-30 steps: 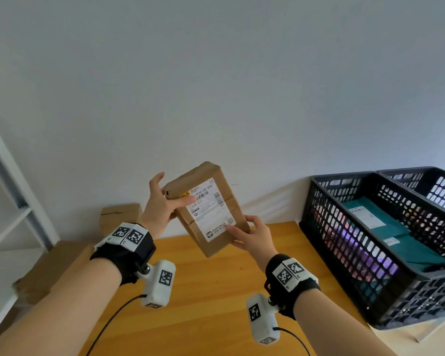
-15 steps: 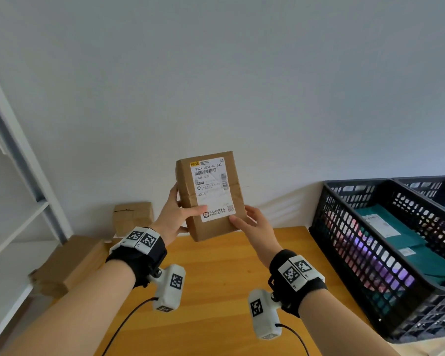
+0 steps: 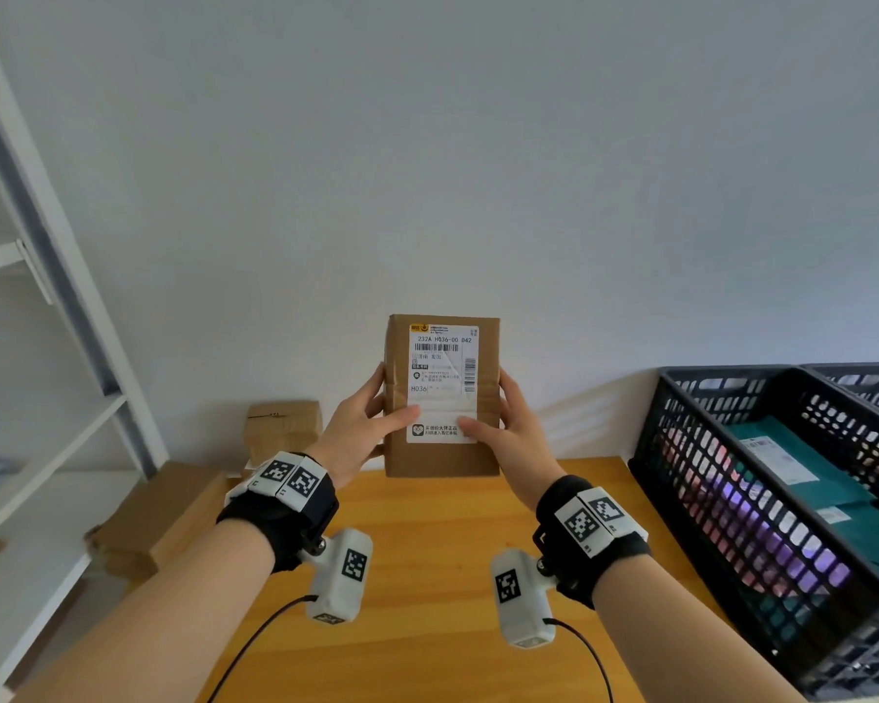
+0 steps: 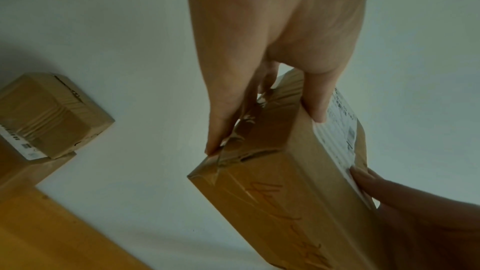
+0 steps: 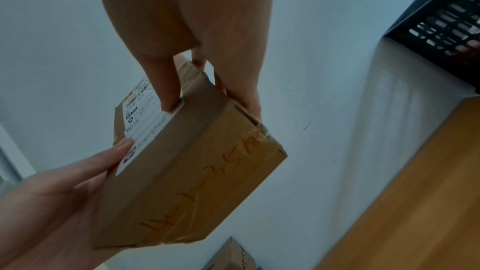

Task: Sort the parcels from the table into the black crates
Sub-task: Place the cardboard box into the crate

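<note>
A brown cardboard parcel (image 3: 441,451) with a white shipping label is held upright above the wooden table (image 3: 427,575), label facing me. My left hand (image 3: 361,423) grips its left edge, thumb on the label. My right hand (image 3: 508,428) grips its right edge, thumb on the label's lower part. The left wrist view shows the parcel (image 4: 285,182) pinched between my left hand's thumb and fingers (image 4: 221,126); the right wrist view shows the parcel (image 5: 197,182) with orange handwriting underneath. Two black crates stand at the right; the nearer crate (image 3: 691,499) holds green mailer bags (image 3: 808,479).
More brown boxes (image 3: 282,428) sit against the wall at the table's back left, with a flatter box (image 3: 163,520) beside them. A white shelf unit (image 3: 47,398) stands at the left. The second crate (image 3: 863,383) is behind the first.
The parcel has turned from tilted to upright, label square to me. Both hands shifted with it, now holding opposite side edges.
</note>
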Motion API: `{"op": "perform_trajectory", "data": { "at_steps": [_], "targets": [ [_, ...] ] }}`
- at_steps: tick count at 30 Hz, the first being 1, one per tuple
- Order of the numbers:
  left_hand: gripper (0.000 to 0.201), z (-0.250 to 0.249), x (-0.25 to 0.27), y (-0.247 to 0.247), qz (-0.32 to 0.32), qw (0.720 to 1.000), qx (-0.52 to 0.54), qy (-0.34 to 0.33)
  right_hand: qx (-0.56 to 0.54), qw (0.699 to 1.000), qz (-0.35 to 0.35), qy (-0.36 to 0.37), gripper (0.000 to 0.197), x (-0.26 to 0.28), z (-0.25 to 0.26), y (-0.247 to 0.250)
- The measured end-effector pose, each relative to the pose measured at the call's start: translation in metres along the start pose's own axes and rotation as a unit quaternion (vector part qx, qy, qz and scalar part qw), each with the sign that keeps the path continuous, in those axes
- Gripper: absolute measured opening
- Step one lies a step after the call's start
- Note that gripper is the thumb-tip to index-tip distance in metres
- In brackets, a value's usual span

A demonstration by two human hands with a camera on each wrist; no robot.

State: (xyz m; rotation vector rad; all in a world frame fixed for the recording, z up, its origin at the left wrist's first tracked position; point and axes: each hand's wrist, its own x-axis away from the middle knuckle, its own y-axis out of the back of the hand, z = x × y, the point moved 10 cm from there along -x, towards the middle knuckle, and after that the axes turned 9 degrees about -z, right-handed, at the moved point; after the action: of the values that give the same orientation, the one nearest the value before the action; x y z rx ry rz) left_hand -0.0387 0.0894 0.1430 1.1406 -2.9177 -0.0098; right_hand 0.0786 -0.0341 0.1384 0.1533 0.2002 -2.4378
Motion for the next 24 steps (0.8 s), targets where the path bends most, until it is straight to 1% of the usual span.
{"op": "perform_trajectory", "data": {
  "at_steps": [5, 9, 11, 13, 17, 24],
  "targets": [
    [0.070, -0.002, 0.002, 0.000, 0.010, 1.000, 0.002, -0.008, -0.002, 1.000, -0.002, 0.000, 0.072, 0.001, 0.000, -0.002],
    [0.060, 0.004, 0.002, -0.004, 0.024, 1.000, -0.006, -0.007, -0.003, 1.000, -0.005, -0.007, 0.072, 0.005, -0.006, 0.001],
    [0.056, 0.010, 0.004, -0.009, 0.034, 0.999, -0.013, -0.004, -0.002, 1.000, -0.012, -0.017, 0.072, 0.009, -0.013, 0.005],
    [0.058, 0.018, 0.004, -0.015, 0.044, 0.999, -0.019, -0.002, -0.005, 0.999, -0.024, -0.037, 0.074, 0.016, -0.023, 0.011],
    [0.058, 0.034, 0.004, -0.037, 0.078, 0.997, -0.024, 0.008, 0.010, 0.996, -0.066, -0.063, 0.076, 0.031, -0.040, 0.033],
    [0.043, 0.060, 0.017, -0.101, 0.156, 0.987, -0.017, 0.043, 0.043, 0.984, -0.142, -0.095, 0.076, 0.067, -0.054, 0.090]
  ]
}}
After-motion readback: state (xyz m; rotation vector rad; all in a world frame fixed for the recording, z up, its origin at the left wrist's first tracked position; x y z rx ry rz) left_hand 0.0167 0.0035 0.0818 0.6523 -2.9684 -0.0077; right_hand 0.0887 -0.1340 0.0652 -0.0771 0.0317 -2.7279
